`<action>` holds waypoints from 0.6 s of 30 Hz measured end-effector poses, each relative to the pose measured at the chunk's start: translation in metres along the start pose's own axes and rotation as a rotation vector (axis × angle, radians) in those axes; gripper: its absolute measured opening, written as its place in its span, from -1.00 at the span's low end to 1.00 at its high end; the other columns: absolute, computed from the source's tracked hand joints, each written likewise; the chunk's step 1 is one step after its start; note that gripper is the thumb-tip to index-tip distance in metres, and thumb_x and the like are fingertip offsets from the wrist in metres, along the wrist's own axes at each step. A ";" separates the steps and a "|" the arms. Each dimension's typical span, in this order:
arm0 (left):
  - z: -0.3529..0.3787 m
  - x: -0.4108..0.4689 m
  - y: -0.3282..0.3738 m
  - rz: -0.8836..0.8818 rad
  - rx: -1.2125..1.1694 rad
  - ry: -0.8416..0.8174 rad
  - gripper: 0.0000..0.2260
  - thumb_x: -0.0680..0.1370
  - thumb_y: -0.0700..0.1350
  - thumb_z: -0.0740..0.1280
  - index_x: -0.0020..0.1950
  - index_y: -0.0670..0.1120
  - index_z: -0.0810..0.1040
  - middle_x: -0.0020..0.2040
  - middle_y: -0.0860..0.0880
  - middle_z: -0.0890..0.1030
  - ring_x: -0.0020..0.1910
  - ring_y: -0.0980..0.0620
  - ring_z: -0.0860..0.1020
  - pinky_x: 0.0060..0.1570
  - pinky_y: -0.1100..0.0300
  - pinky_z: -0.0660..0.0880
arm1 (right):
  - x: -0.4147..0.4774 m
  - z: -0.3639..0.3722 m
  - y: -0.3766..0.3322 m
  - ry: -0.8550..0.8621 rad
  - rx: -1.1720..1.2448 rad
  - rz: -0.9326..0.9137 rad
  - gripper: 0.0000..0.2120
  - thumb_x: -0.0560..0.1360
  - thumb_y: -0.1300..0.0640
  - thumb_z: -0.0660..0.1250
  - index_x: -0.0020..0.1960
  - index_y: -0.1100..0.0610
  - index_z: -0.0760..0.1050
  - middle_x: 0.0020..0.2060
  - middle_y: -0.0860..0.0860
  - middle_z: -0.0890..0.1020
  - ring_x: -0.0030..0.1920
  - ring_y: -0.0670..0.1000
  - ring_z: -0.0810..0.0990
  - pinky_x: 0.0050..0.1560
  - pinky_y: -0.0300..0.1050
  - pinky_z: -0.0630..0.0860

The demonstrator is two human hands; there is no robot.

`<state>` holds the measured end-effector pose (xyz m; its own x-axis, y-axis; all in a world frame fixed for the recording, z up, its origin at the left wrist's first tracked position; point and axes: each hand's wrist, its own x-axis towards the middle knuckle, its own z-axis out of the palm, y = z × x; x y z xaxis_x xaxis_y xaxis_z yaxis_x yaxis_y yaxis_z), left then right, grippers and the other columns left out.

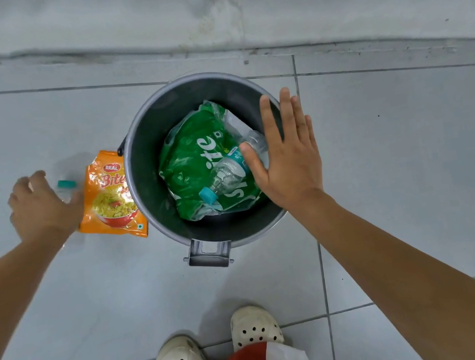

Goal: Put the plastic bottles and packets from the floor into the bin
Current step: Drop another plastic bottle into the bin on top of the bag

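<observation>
A grey round bin (145,150) stands on the tiled floor. Inside it lie a green Sprite wrapper (193,161) and a clear plastic bottle (226,175) with a teal cap. My right hand (288,156) hovers flat over the bin's right side, fingers spread, holding nothing. An orange snack packet (109,199) lies on the floor against the bin's left wall. Left of the packet my left hand (40,206) curls over a second clear bottle; only its teal cap (66,183) and a bit of neck show.
A wall base runs across the top of the view behind the bin. The bin's handle bracket (208,253) points toward my feet. My feet in white perforated clogs (252,327) stand just below the bin.
</observation>
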<state>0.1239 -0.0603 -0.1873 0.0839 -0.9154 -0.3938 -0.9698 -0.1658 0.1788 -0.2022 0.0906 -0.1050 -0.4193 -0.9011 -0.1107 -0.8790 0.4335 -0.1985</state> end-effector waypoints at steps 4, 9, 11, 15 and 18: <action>0.005 0.004 -0.017 -0.003 0.139 -0.031 -0.29 0.49 -0.07 0.39 0.53 -0.11 0.09 0.52 -0.28 0.16 0.48 -0.32 0.16 0.36 -0.30 0.24 | 0.000 0.000 0.000 0.007 0.018 -0.001 -0.34 0.60 -0.21 0.02 0.57 0.10 -0.03 0.56 0.18 0.01 0.55 0.19 -0.05 0.53 0.16 0.00; 0.016 0.004 -0.020 -0.019 0.240 -0.130 -0.31 0.52 0.00 0.33 0.55 0.02 0.04 0.50 -0.26 0.21 0.44 -0.35 0.23 0.32 -0.29 0.29 | 0.001 0.000 0.000 0.008 0.027 -0.005 -0.34 0.60 -0.21 0.02 0.57 0.10 -0.04 0.56 0.18 0.00 0.55 0.18 -0.06 0.53 0.14 -0.02; 0.020 0.002 -0.018 -0.030 0.250 -0.163 -0.38 0.56 -0.01 0.27 0.55 0.07 0.05 0.46 -0.25 0.26 0.35 -0.38 0.32 0.26 -0.29 0.34 | 0.001 0.000 0.000 0.009 0.027 -0.006 -0.34 0.60 -0.21 0.03 0.57 0.10 -0.04 0.56 0.18 0.00 0.55 0.18 -0.06 0.53 0.13 -0.04; 0.027 -0.003 -0.017 -0.029 0.226 -0.185 -0.42 0.56 -0.11 0.24 0.53 0.09 0.08 0.46 -0.22 0.25 0.31 -0.38 0.37 0.22 -0.29 0.37 | 0.000 0.001 0.001 0.001 0.010 -0.001 -0.34 0.60 -0.22 0.00 0.57 0.09 -0.06 0.57 0.17 -0.01 0.56 0.18 -0.07 0.54 0.13 -0.03; 0.031 -0.001 -0.020 -0.036 0.207 -0.191 -0.37 0.53 -0.19 0.26 0.54 0.07 0.10 0.46 -0.23 0.24 0.32 -0.39 0.36 0.23 -0.29 0.38 | 0.000 0.001 0.000 0.000 -0.001 -0.001 -0.33 0.59 -0.24 -0.03 0.57 0.08 -0.07 0.57 0.17 -0.01 0.56 0.18 -0.06 0.54 0.14 -0.01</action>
<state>0.1364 -0.0444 -0.2181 0.0935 -0.8213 -0.5628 -0.9948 -0.1005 -0.0185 -0.2026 0.0907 -0.1057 -0.4189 -0.9013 -0.1103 -0.8795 0.4329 -0.1978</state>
